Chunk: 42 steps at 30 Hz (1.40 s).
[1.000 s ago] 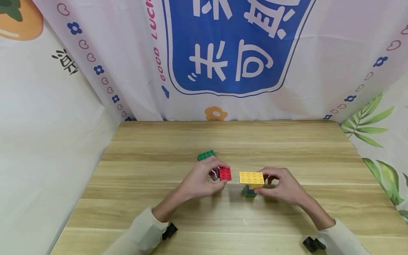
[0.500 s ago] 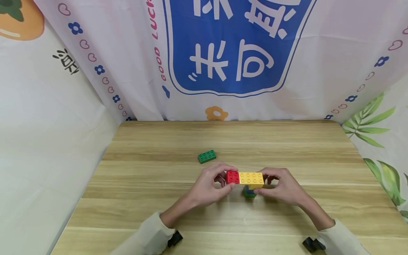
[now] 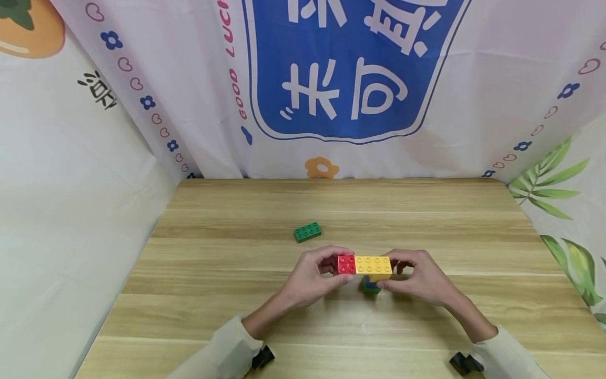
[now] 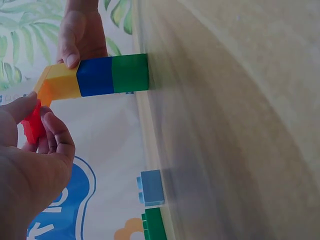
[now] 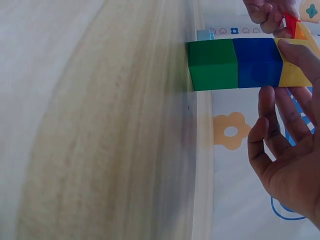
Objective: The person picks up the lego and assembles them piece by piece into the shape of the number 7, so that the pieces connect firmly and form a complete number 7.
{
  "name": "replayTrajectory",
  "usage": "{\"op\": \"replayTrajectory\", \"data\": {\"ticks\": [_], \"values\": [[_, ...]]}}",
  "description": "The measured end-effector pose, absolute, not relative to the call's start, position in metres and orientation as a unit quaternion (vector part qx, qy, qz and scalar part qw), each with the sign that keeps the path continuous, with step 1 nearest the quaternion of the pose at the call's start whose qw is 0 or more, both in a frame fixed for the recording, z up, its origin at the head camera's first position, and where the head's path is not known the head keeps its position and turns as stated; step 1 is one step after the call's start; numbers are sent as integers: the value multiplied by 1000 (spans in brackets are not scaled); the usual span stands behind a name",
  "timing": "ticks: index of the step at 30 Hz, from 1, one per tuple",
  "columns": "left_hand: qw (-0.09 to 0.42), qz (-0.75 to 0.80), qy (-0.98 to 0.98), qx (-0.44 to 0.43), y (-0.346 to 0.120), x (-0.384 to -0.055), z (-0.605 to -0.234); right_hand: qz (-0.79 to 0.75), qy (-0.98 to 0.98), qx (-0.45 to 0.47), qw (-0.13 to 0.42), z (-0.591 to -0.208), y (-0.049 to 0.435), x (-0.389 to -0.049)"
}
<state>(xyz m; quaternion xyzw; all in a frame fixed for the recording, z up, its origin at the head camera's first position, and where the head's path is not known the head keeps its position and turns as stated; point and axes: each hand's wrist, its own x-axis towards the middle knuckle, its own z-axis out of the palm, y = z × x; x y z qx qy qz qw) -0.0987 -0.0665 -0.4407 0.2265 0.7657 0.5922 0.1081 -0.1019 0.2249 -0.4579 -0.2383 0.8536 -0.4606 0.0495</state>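
Observation:
A small tower stands on the wooden table (image 3: 236,316): a green brick (image 3: 369,289) at the bottom, a blue brick (image 4: 95,76) on it, and a long yellow brick (image 3: 373,265) on top. My right hand (image 3: 390,271) grips the yellow brick's right end between thumb and fingers. My left hand (image 3: 338,267) pinches a small red brick (image 3: 346,264) and holds it against the yellow brick's left end at about the same height. The left wrist view shows the red brick (image 4: 32,125) beside the yellow brick (image 4: 60,82).
A flat green brick (image 3: 307,231) lies on the table behind my left hand. A light blue brick (image 4: 151,187) lies near it, hidden by my hand in the head view. Printed cloth walls close in the table on three sides.
My left hand carried the red brick rightward until it met the yellow brick's left end, uncovering the flat green brick. The right hand and tower stayed put.

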Motion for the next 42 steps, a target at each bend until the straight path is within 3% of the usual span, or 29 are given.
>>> {"op": "replayTrajectory", "data": {"ticks": [23, 42], "values": [[53, 598, 764, 237, -63, -98, -450, -449, 856, -256, 38, -455, 219, -103], [61, 568, 790, 221, -70, -95, -442, -443, 854, -270, 35, -455, 213, -104]]}}
